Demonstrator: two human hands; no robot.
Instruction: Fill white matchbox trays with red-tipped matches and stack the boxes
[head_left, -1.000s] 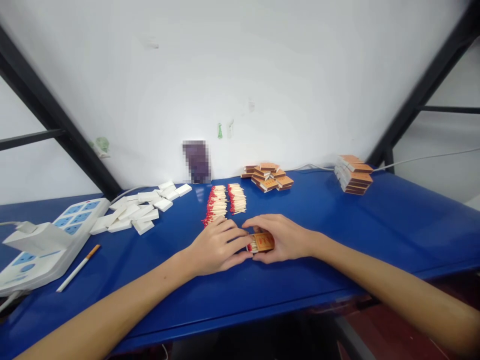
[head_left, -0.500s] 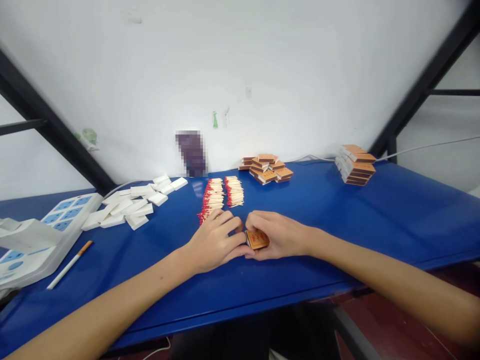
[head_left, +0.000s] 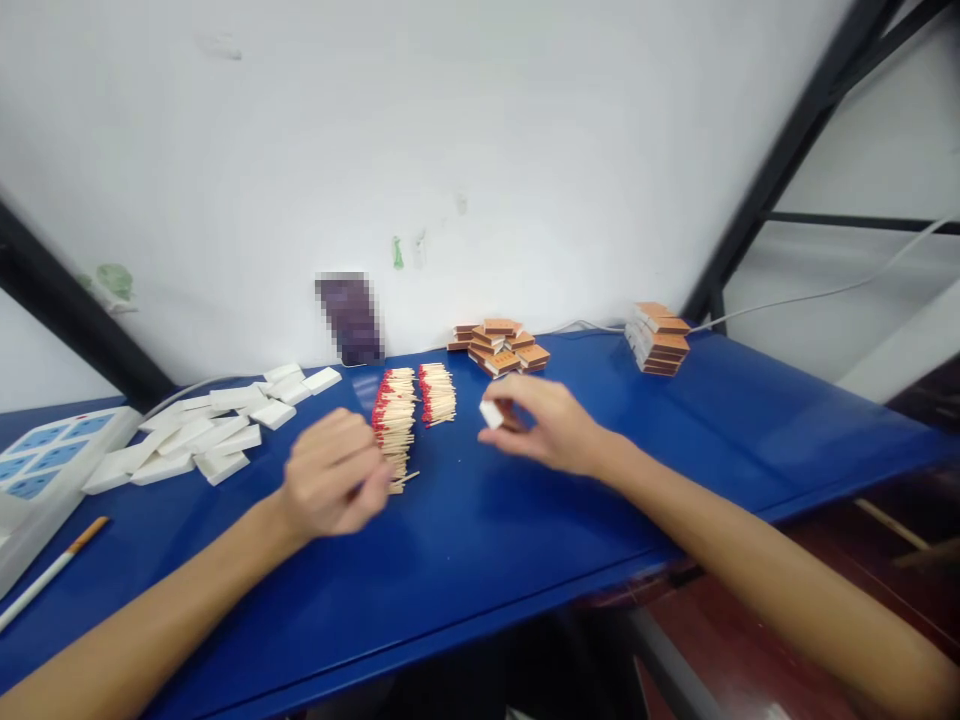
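My right hand [head_left: 547, 425] grips a matchbox [head_left: 493, 413] between thumb and fingers, its white end turned toward the left. Most of the box's brown side is covered by my fingers. My left hand [head_left: 337, 475] is apart from the box, curled into a loose fist just left of the larger match pile; I see nothing in it. The larger pile of red-tipped matches [head_left: 396, 415] lies on the blue table [head_left: 465, 560], with a smaller match pile [head_left: 437, 393] to its right.
Several white matchbox trays [head_left: 199, 435] are heaped at the left, near a power strip [head_left: 60, 450] and a cigarette [head_left: 52, 575]. Matchboxes [head_left: 502, 345] lie piled by the wall, and a stack of matchboxes [head_left: 658, 340] stands farther right. A pixelated dark object [head_left: 351, 318] leans on the wall.
My left hand has left the matchbox and moved left, its fingers curling in. My right hand has carried the box upward and turned its white end into view. The camera view has shifted right.
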